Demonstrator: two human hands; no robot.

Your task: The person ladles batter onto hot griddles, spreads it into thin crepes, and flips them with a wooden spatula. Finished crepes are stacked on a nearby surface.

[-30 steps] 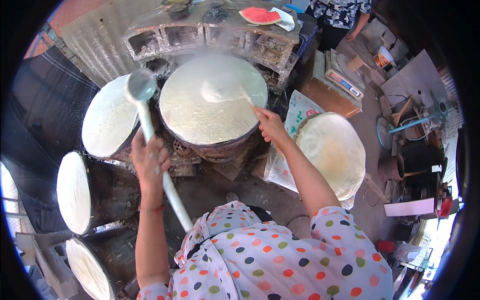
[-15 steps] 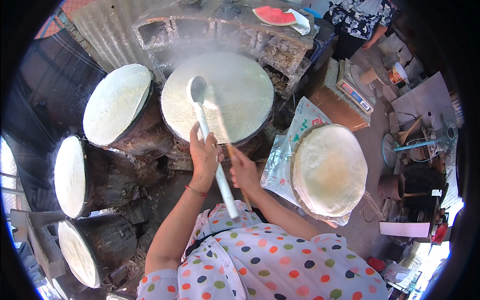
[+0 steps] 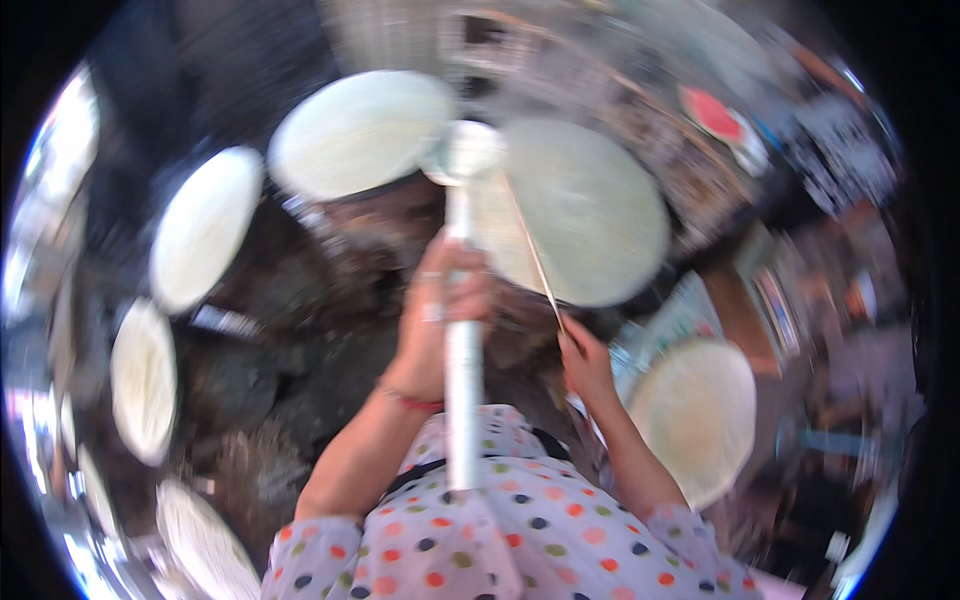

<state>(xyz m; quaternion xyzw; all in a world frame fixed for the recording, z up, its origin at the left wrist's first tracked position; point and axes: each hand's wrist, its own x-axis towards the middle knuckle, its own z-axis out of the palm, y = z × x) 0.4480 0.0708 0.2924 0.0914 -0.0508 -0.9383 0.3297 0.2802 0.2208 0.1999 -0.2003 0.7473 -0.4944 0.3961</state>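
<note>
My left hand point(image 3: 440, 305) is wrapped round the thick white handle of a ladle point(image 3: 463, 400). The ladle's pale round head lies over the gap between two round griddles, blurred by motion. In my right hand point(image 3: 588, 362) I grip a thin wooden stick point(image 3: 535, 245), whose far end reaches over the right-hand griddle point(image 3: 590, 215). That griddle bears a broad, pale, smooth layer. Left of the ladle head is a second griddle point(image 3: 355, 140) with a whitish round sheet covering it.
More pale-topped griddles point(image 3: 205, 230) curve down the left side, one of them point(image 3: 145, 380) lower. At right lies a stack of round pale sheets point(image 3: 700, 420) beside clear plastic. A watermelon slice point(image 3: 712, 112) sits at the back right, near a person in patterned clothing point(image 3: 845, 150).
The view has swung left, so the griddles appear further right. The ladle head has moved from over the steaming griddle toward the griddle on its left. Both hands keep their holds.
</note>
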